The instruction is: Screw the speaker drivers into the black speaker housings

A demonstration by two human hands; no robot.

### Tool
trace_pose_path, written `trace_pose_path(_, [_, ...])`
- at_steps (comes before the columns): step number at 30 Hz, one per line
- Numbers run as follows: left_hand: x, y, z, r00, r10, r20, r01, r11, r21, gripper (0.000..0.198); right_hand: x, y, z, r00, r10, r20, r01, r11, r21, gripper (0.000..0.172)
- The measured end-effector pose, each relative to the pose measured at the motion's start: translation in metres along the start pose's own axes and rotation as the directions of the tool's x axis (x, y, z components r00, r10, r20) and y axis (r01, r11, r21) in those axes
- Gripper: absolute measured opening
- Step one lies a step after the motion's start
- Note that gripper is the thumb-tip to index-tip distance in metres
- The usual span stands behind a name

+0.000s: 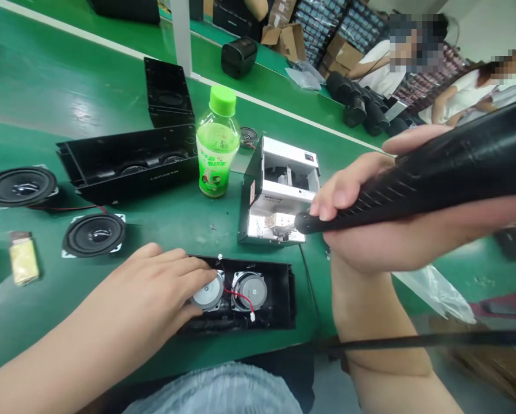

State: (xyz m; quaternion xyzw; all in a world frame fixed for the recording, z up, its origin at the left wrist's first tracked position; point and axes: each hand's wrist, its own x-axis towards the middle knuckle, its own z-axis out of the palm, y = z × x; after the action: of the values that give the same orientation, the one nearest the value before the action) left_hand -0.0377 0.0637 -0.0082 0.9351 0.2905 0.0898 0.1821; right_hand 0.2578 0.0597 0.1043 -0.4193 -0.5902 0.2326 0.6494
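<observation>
My right hand is wrapped round a black electric screwdriver, held at a slant. Its tip reaches the lit front of a white and black screw feeder. My left hand lies over the left end of a black speaker housing, with thumb and fingers about a round speaker driver in it; the hand partly covers both. Beside that driver sits a second speaker driver, magnet side up. Red wires with white plugs run across the two.
A green-capped bottle stands behind the housing. Farther left are an open black housing, loose drivers and a yellow block. A cable runs down from the feeder. Two people work across the table near black speakers.
</observation>
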Motion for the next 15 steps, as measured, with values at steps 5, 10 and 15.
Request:
trace_pose_path(5, [-0.001, -0.002, 0.001, 0.999, 0.021, -0.048, -0.022, 0.999, -0.029, 0.027, -0.01, 0.022, 0.03, 0.969, -0.101, -0.227, 0.109, 0.994, 0.02, 0.091])
trace_pose_path(10, [0.001, -0.002, -0.001, 0.999, 0.021, -0.034, -0.022, 1.0, -0.011, 0.029, -0.016, 0.031, 0.024, 0.961, -0.068, -0.267, 0.102, 0.988, 0.116, 0.075])
trace_pose_path(15, [0.003, -0.003, -0.005, 0.999, 0.039, -0.008, -0.039, 0.999, 0.0, 0.034, -0.028, 0.013, 0.013, 0.981, 0.073, -0.181, -0.056, 0.994, 0.099, 0.075])
